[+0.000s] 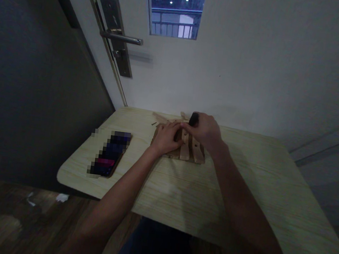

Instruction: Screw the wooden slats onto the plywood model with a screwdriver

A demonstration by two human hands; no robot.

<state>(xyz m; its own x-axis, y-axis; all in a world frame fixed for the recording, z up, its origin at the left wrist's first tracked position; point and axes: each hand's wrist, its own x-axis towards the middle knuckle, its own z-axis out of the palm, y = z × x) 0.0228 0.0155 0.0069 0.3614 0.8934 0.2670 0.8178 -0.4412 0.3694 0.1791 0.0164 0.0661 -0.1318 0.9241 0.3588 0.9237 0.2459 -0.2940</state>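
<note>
On my screen, the table (251,186) is pale yellow with thin lines. In the middle, I see light brown wood strips (184,150) and a black thing (193,119). At left, the dark phone (113,153) has a pink patch. Up top, a white door (241,70).

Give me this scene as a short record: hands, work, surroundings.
Left hand: resting on a brown slab
Right hand: gripping a dark object, mostly hidden
On slab: light wooden-looking strips
Phone: on the table, left of the slab
Beyond table: white door, metal handle
</note>
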